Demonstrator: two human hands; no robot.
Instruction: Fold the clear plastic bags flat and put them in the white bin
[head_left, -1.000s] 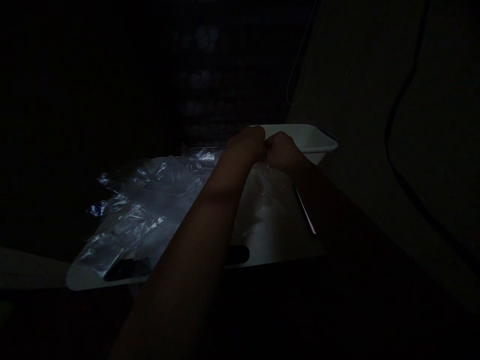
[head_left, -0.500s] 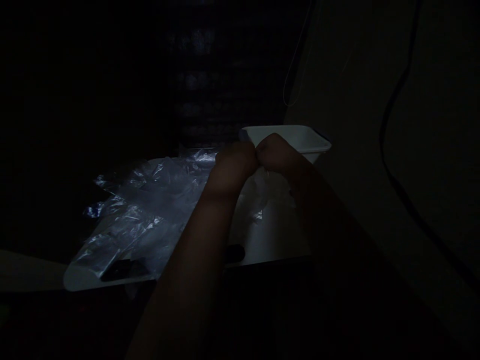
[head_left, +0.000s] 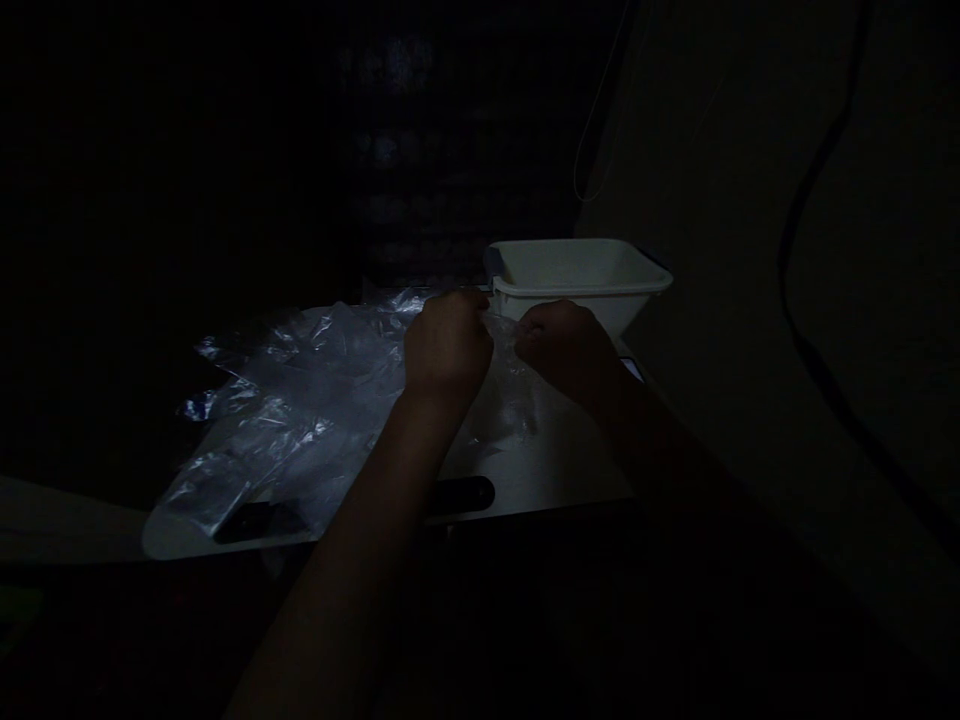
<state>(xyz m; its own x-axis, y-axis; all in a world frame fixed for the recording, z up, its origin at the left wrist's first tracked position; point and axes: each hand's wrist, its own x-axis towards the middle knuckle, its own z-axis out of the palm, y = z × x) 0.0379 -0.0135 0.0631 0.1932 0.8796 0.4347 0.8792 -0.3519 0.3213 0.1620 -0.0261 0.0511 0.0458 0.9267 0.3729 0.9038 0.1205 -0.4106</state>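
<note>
Above the middle of the dim bench [head_left: 559, 475], two bare hands are working close together, knuckles up, with a small gap separating them. The left hand [head_left: 450, 340] and the right hand [head_left: 566, 345] are both curling inward, and their fingers are gripping a thin clear plastic bag [head_left: 514, 395], which is spanning the gap and hanging down toward the white surface; the exact hold of each fingertip is too dark to tell. To the left, a heap of crinkled clear plastic [head_left: 322, 385] is covering much of the bench and catching bluish glints. Just beyond the right hand, a white tub [head_left: 592, 303] is standing with its mouth facing up and a grey handle [head_left: 493, 263] showing at its left end. Near the right wrist, a small pale-faced object [head_left: 631, 369] is peeking out. Farther right, a dark cord [head_left: 810, 360] is running down the wall.
</note>
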